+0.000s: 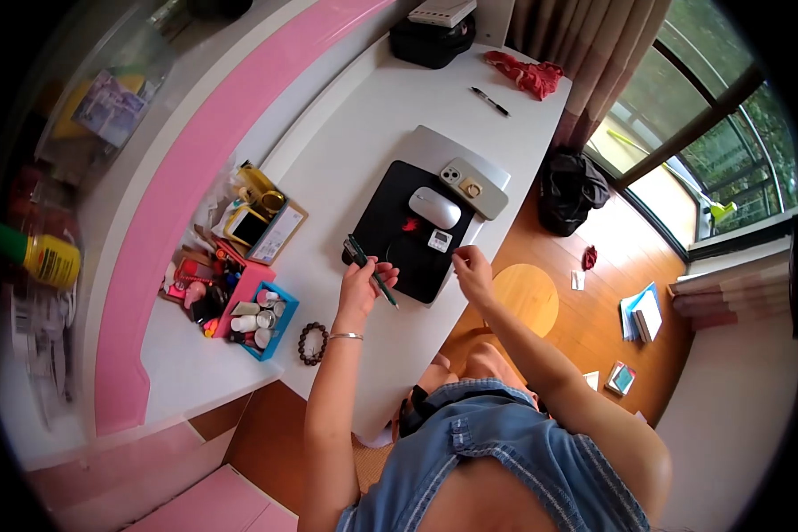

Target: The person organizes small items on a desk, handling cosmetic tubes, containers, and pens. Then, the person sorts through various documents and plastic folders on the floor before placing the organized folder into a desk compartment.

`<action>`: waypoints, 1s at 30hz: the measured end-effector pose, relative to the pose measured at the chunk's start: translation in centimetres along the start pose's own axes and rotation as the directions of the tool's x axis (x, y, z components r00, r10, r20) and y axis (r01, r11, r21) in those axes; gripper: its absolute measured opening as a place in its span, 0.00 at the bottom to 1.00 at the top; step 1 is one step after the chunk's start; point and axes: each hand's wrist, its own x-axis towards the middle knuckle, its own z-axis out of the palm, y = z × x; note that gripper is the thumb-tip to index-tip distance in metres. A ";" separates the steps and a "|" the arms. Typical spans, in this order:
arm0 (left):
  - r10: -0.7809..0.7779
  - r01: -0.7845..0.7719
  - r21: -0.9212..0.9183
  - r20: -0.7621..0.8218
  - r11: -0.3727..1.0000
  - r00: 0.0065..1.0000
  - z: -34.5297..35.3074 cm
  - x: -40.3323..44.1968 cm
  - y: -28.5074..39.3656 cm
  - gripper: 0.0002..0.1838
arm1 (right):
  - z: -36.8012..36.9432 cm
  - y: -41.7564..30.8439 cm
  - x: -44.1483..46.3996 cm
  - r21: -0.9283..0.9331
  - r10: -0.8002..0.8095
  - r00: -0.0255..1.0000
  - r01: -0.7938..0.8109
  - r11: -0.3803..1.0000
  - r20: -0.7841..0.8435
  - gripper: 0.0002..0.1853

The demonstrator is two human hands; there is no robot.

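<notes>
My left hand (pixel 361 282) is closed on a dark green pen (pixel 382 285), above the lower left edge of a black mouse pad (pixel 394 211). To its right, my right hand (pixel 472 269) is closed near the desk's front edge; whether its fingers pinch anything is too small to tell. A silver mouse (pixel 434 207) and a small white device with a display (pixel 440 240) rest on the pad. Beyond them, a phone (pixel 473 187) with a ring holder lies on a silver laptop (pixel 436 148). A beaded bracelet (pixel 312 343) lies left of my left wrist.
On the white desk (pixel 346 115) are a blue box of bottles (pixel 279 332), a pink organizer (pixel 244 288), a black pen (pixel 490 101) and a red cloth (pixel 525 74). A round wooden stool (pixel 525 300), a black bag (pixel 572 191) and books (pixel 645 317) stand or lie on the floor.
</notes>
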 end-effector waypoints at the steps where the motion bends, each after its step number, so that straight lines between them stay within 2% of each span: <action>1: 0.050 -0.049 -0.012 0.039 0.999 0.998 0.6 0.2 -0.2 0.06 | 0.4 -0.5 -0.2 0.033 -0.081 0.993 0.079 0.996 0.087 0.12; 2: 0.099 -0.098 -0.026 0.071 0.995 0.993 0.9 0.2 -0.5 0.05 | 1.1 -0.9 -0.6 0.074 -0.161 0.971 0.150 0.986 0.176 0.12; 4: 0.155 -0.151 -0.050 0.103 0.987 0.982 2.2 0.5 -0.8 0.04 | 1.6 -3.8 -1.6 0.127 -0.176 0.942 0.145 0.981 0.287 0.12; 5: 0.245 -0.229 -0.113 0.157 0.967 0.957 2.3 0.9 -1.3 0.04 | 2.2 -4.6 -1.8 0.156 -0.163 0.910 0.111 0.982 0.380 0.12; 6: 0.260 -0.234 -0.186 0.130 0.954 0.957 2.8 0.6 -1.3 0.04 | 3.0 -5.3 -2.0 0.180 -0.154 0.864 0.075 0.981 0.480 0.12; 7: 0.298 -0.258 -0.244 0.146 0.935 0.943 2.5 0.9 -1.4 0.04 | 3.6 -5.8 -1.9 0.204 -0.085 0.828 -0.035 0.978 0.554 0.12; 8: 0.308 -0.263 -0.266 0.145 0.927 0.940 2.1 1.0 -1.4 0.04 | 4.2 -6.4 -2.1 0.198 -0.062 0.829 -0.060 0.978 0.556 0.11; 10: 0.337 -0.274 -0.339 0.143 0.900 0.930 2.0 0.0 -0.6 0.04 | 5.1 -6.6 -1.7 0.154 -0.093 0.815 0.005 0.988 0.572 0.10; 12: 0.359 -0.302 -0.324 0.134 0.897 0.924 1.5 -1.1 0.6 0.04 | 5.6 -7.2 -1.6 0.146 -0.054 0.750 -0.057 0.988 0.659 0.10; 14: 0.346 -0.305 -0.298 0.095 0.905 0.933 0.8 -2.4 1.7 0.05 | 6.1 -8.2 -1.9 0.098 -0.067 0.704 -0.004 0.995 0.707 0.11; 16: 0.335 -0.310 -0.228 0.084 0.923 0.938 0.0 -3.1 2.4 0.06 | 6.4 -10.2 -2.3 0.034 -0.024 0.704 0.000 0.999 0.709 0.11; 17: 0.344 -0.329 -0.215 0.037 0.920 0.938 -0.7 -3.1 2.7 0.08 | 7.0 -9.2 -1.7 0.101 -0.053 0.693 -0.029 0.994 0.719 0.11; 18: 0.355 -0.344 -0.222 0.011 0.912 0.935 -1.3 -3.6 3.1 0.08 | 7.3 -9.3 -1.4 0.085 -0.053 0.694 -0.012 0.996 0.718 0.11; 20: 0.413 -0.438 -0.174 -0.162 0.882 0.896 -2.1 -4.7 4.1 0.12 | 7.0 -10.4 -1.1 -0.015 -0.073 0.646 0.130 0.991 0.760 0.10; 21: 0.458 -0.489 -0.147 -0.201 0.860 0.866 -2.8 -5.2 4.4 0.18 | 7.0 -10.5 -0.8 -0.065 -0.043 0.636 0.146 0.987 0.770 0.09; 22: 0.462 -0.497 -0.149 -0.218 0.855 0.860 -3.6 -5.6 4.6 0.18 | 7.0 -10.3 -0.3 -0.064 -0.072 0.615 0.196 0.978 0.785 0.09; 24: 0.508 -0.503 0.072 -0.151 0.861 0.848 -5.3 -6.1 5.0 0.19 | 6.8 -11.0 0.0 -0.101 -0.065 0.586 0.247 0.964 0.808 0.10; 25: 0.487 -0.472 0.136 -0.113 0.871 0.866 -5.9 -6.1 5.1 0.16 | 6.9 -11.3 0.0 -0.102 -0.063 0.578 0.249 0.963 0.814 0.10; 28: 0.460 -0.436 0.165 -0.165 0.885 0.872 -6.3 -6.4 4.7 0.12 | 6.7 -12.2 0.8 -0.143 -0.065 0.580 0.306 0.941 0.812 0.11; 30: 0.450 -0.430 0.141 -0.182 0.892 0.874 -6.1 -6.0 4.5 0.12 | 6.4 -13.1 1.0 -0.067 -0.133 0.591 0.303 0.951 0.795 0.13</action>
